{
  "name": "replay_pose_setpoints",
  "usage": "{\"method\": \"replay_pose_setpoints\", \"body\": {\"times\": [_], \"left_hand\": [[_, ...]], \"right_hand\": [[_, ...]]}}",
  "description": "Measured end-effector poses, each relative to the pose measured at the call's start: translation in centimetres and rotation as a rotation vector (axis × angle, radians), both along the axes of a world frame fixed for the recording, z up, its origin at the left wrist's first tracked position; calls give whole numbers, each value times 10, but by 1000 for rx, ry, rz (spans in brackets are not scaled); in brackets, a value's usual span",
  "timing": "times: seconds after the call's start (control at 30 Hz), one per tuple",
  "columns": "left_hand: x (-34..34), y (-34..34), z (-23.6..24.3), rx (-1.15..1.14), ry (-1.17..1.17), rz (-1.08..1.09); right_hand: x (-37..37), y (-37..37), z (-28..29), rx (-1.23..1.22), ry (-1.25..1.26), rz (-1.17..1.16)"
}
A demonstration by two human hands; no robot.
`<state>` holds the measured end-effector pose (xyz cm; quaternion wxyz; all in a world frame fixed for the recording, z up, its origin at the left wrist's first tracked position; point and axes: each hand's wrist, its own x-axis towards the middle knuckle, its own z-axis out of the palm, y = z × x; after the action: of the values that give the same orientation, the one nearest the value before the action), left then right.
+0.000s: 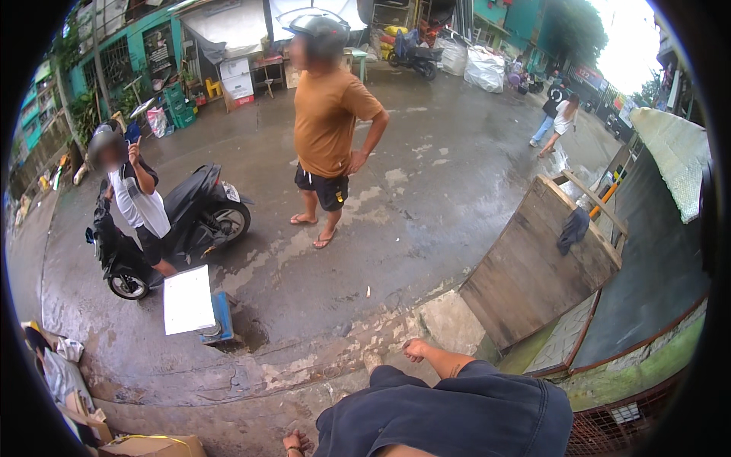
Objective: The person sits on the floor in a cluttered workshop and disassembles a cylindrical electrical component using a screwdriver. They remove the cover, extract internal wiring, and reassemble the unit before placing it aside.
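At the bottom edge my left hand [296, 441] hangs beside my dark shirt, its fingers loosely apart and nothing seen in them. My right hand [415, 349] is out in front of my body above the concrete edge, fingers curled in and no object showing. Both hands are apart from everything around. Nearest to the right one is a wooden board [537, 263] leaning at the roadside, a dark cloth [572, 231] draped on it. Ahead to the left, a white panel [189, 300] rests by a blue stand [221, 318].
A person in a brown shirt [326, 114] and helmet stands on the wet road [426, 206]. Left of them, another helmeted person [141, 194] sits on a black scooter [202, 206], one hand raised. Cardboard boxes [152, 445] lie at lower left. Two people walk far right.
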<state>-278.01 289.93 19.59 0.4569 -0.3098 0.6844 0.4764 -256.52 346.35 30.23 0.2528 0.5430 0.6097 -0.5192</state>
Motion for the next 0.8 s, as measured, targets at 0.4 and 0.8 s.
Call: {"method": "replay_pose_setpoints", "body": {"times": [0.4, 0.8], "left_hand": [[-2, 19, 21, -45, -69, -28], [3, 31, 26, -85, -66, 9]], "right_hand": [[-35, 9, 6, 30, 65, 98], [-41, 15, 18, 56, 33, 143]]}}
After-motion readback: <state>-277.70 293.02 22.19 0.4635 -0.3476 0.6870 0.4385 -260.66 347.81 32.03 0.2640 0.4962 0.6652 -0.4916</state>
